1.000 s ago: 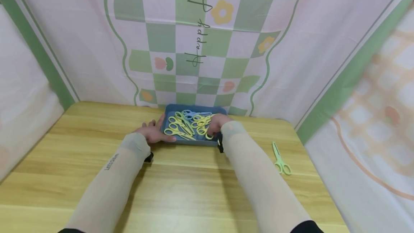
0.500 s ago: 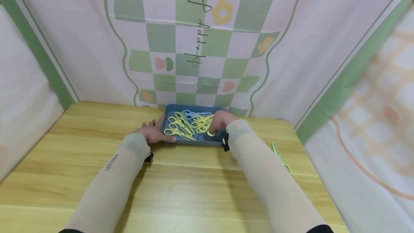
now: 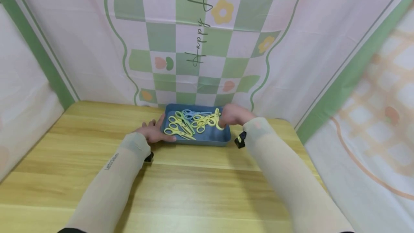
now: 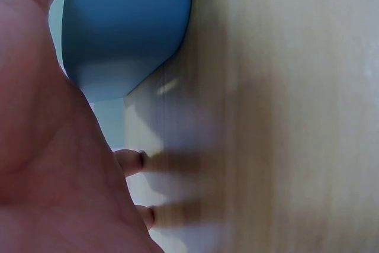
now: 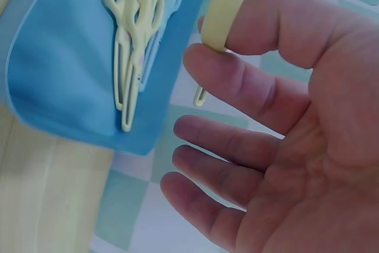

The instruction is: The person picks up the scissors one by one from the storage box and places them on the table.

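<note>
A blue tray (image 3: pixel 210 141) stands at the back of the table with several yellow scissors (image 3: pixel 177 132), green scissors (image 3: pixel 185 119) and blue scissors (image 3: pixel 197 113) lying in it. My left hand (image 3: pixel 152 133) rests against the tray's left end, its thumb along the front corner and its fingers spread, mostly straight. Between thumb and index finger my right hand (image 3: pixel 237 115) pinches a pair of yellow scissors (image 5: pixel 228 7) by the handle, over the tray's right end. In the right wrist view the other fingers are spread apart, and a blade tip shows below the held handle.
The wooden table (image 3: pixel 181 190) reaches back to a checked cloth (image 3: pixel 207 39) hanging close behind the tray. White and green cloth also hangs at both sides. My right sleeve (image 3: pixel 284 175) covers part of the table's right side.
My right hand has drawn right and up, bringing the yellow scissors away from the pile. The right forearm now hides the green scissors seen earlier on the table. My left hand has stayed put.
</note>
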Demonstrator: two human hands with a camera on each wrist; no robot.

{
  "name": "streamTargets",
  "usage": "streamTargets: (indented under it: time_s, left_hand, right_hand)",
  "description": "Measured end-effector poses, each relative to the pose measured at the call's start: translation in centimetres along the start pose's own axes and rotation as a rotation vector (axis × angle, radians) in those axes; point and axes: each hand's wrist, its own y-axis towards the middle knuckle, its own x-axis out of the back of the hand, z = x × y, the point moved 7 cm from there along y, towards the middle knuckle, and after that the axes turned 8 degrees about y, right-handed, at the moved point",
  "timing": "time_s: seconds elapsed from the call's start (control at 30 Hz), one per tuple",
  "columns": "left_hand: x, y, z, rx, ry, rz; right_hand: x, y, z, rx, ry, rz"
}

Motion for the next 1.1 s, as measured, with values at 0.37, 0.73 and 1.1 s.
streamTargets:
  time_s: [0.37,0.73,1.1]
  left_hand:
    - [0.4,-1.2,-0.9,-0.013,0.027,0.014]
    - [0.3,-1.4,-1.1,-0.029,0.026,0.009]
    - [0.1,-0.6,-0.5,0.01,0.011,0.013]
  right_hand:
    - [1.2,-2.8,-1.7,0.046,-0.012,-0.073]
    - [1.1,-5.5,-4.6,0.056,0.046,-0.126]
    - [-0.9,-7.5,-8.1,0.03,-0.089,-0.117]
